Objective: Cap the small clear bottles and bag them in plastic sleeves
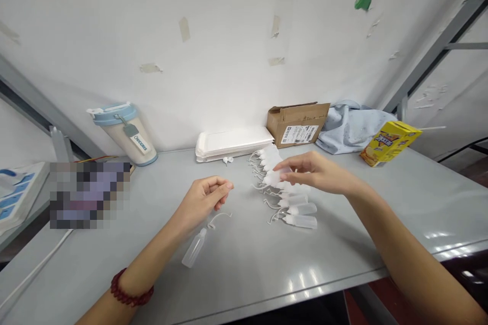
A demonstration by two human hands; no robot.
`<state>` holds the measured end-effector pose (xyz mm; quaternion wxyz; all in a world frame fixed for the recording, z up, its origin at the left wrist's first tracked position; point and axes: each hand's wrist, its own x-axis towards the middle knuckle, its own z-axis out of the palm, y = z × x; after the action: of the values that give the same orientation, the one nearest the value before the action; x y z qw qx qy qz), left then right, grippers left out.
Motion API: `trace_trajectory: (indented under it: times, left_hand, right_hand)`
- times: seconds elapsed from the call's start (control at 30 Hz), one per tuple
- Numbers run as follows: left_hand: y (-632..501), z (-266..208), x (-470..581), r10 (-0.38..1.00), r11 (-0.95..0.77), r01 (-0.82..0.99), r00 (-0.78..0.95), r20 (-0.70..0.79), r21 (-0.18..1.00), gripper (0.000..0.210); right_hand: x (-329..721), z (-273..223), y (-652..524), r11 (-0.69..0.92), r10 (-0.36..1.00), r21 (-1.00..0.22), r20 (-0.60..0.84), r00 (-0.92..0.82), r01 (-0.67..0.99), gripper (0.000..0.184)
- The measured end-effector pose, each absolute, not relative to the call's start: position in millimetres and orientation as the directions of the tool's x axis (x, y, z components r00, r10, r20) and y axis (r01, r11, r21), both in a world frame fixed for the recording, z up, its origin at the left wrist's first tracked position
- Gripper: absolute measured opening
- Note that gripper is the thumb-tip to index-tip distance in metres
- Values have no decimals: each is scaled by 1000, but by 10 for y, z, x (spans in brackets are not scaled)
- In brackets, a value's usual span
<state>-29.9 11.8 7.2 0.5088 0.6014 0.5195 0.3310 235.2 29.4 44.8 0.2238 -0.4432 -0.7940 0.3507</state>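
My right hand (310,170) pinches a small translucent squeeze bottle (271,178) between thumb and fingers, over a row of similar bottles. Those other bottles (301,221) lie on their sides, noses to the left, each with a thin white strap-like piece at its tip. To the left, my left hand (209,195) hovers above the table with thumb and fingertips pressed together; whether anything is between them cannot be made out. Just below it lies a single bottle (194,249), tilted toward the upper right, and a loose white strap (219,219) close to its nozzle.
On the grey table (244,274), a white flat box (234,142) and a cardboard box (299,124) stand against the wall. A blue-lidded tumbler (127,134) is at left, beside a blurred-out object (89,195). A blue cloth (346,124) and yellow drink carton (391,143) sit at right.
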Motion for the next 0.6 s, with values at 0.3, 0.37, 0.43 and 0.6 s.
trace_trajectory:
  times: [0.3, 0.37, 0.43, 0.6]
  left_hand:
    - [155, -13, -259, 957, 137, 269, 212, -197, 953, 27]
    - [154, -25, -251, 955, 148, 276, 211, -210, 950, 27]
    - [150, -24, -240, 953, 155, 282, 211, -219, 947, 28]
    - [138, 11, -220, 956, 162, 283, 193, -222, 945, 29]
  right_hand:
    - [2623, 88, -131, 496, 865, -600, 278, -418, 628, 23]
    - [2661, -35, -174, 529, 849, -582, 344, -402, 618, 22]
    - [2683, -117, -188, 563, 826, -556, 412, -385, 612, 22]
    - [2696, -184, -147, 618, 772, -453, 504, -387, 643, 20]
